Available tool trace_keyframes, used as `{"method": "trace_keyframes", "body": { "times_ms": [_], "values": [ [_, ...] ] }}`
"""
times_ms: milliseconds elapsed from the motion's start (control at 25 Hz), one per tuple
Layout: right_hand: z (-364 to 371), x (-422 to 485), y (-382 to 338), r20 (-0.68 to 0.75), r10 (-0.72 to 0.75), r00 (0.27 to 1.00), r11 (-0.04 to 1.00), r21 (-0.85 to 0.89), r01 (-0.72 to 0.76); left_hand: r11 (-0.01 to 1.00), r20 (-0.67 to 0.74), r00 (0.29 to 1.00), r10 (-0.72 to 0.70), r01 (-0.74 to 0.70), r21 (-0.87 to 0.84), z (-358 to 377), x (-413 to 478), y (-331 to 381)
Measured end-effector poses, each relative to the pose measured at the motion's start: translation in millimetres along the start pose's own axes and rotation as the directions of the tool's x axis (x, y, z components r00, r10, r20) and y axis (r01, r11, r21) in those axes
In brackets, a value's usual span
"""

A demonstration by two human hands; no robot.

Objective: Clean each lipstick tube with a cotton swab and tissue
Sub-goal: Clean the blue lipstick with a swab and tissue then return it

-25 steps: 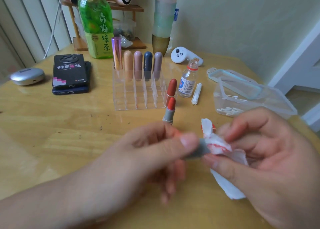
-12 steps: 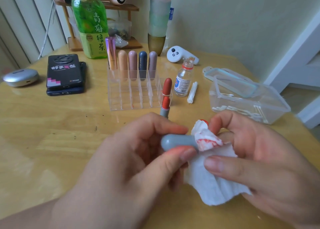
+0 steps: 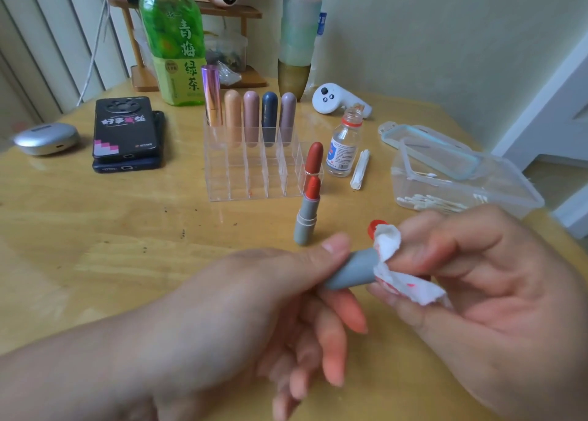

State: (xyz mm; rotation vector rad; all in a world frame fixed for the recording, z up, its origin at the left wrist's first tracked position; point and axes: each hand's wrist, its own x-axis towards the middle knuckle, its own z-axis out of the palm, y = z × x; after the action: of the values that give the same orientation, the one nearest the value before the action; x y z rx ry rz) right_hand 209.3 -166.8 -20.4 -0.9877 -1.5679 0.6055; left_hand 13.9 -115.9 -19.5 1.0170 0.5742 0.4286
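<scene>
Over wooden counter, near front edge: pinched grey lipstick cap in left hand, wiped its end with stained tissue gripped in right hand. Seemingly mid-wipe; needed recapping onto open lipstick mid-counter next.

Grey lipstick cap, red-stained tissue over its end (rim hidden), uncapped lipstick upright

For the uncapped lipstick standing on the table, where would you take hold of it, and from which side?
Probably pinch the uncapped lipstick by its grey base, from the near side: it stands upright, its red bullet exposed on top, and the clear organizer stands close behind.
</scene>
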Motion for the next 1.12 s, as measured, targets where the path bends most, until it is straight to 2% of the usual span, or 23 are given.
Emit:
{"method": "trace_keyframes", "body": {
  "times_ms": [80,160,200,280,360,400,440,480,560,640,720,800,880,1000,1120],
  "values": [
    [0.1,-1.8,0.8,0.020,-0.038,0.999,0.999,-0.014,0.038,0.990,0.056,0.998,0.041,-0.034,-0.136,1.8,0.1,-2.6],
    [0.0,-3.3,-1.7,0.018,-0.007,1.000,1.000,-0.009,0.007,0.978,-0.021,0.986,0.166,-0.167,-0.127,3.6,0.6,-6.2],
    [-0.1,-3.8,-4.2,0.020,0.023,1.000,1.000,-0.006,-0.023,0.969,-0.073,0.969,0.236,-0.240,-0.053,4.8,0.5,-8.7],
    [-2.8,-1.4,-9.3,0.062,0.125,0.990,0.989,0.071,-0.130,0.907,-0.165,0.903,0.397,-0.358,0.220,5.7,-1.4,-15.3],
    [-7.0,4.8,-12.4,0.210,0.242,0.947,0.912,0.284,-0.296,0.729,-0.212,0.784,0.583,-0.389,0.563,5.2,-5.5,-21.2],
    [-8.2,7.0,-12.1,0.252,0.270,0.929,0.874,0.340,-0.346,0.639,-0.199,0.736,0.647,-0.381,0.668,5.5,-7.5,-21.8],
    [-8.9,7.3,-10.6,0.231,0.285,0.930,0.878,0.327,-0.351,0.596,-0.183,0.712,0.678,-0.388,0.703,6.0,-7.8,-21.5],
    [-7.9,6.6,-9.1,0.174,0.285,0.943,0.904,0.279,-0.324,0.619,-0.177,0.723,0.668,-0.408,0.671,6.3,-7.0,-19.5],
    [-0.9,3.9,-6.4,0.062,0.212,0.975,0.956,0.196,-0.220,0.776,-0.186,0.806,0.562,-0.436,0.457,4.2,-3.3,-12.9],
    [3.5,0.6,-4.3,0.007,0.107,0.994,0.986,0.131,-0.107,0.911,-0.169,0.908,0.384,-0.342,0.232,0.0,-1.3,-7.4],
    [3.3,0.2,-3.0,0.004,0.000,1.000,1.000,0.027,0.000,0.965,-0.099,0.966,0.239,-0.225,0.134,0.3,-0.7,-3.9],
    [2.6,0.1,-2.3,0.040,-0.050,0.998,0.998,-0.021,0.051,0.980,-0.061,0.979,0.193,-0.189,0.068,2.6,0.1,-3.5],
    [2.0,0.5,-3.8,0.034,0.015,0.999,1.000,-0.004,-0.015,0.954,-0.100,0.953,0.287,-0.274,0.120,4.7,0.8,-5.6],
    [-1.0,5.2,-8.4,0.139,0.207,0.968,0.961,0.158,-0.228,0.849,-0.213,0.839,0.500,-0.428,0.310,5.5,0.8,-13.8],
    [-6.4,8.1,-8.5,0.184,0.286,0.940,0.920,0.221,-0.323,0.729,-0.226,0.743,0.630,-0.466,0.502,8.8,-1.4,-20.0]
  ]
}}
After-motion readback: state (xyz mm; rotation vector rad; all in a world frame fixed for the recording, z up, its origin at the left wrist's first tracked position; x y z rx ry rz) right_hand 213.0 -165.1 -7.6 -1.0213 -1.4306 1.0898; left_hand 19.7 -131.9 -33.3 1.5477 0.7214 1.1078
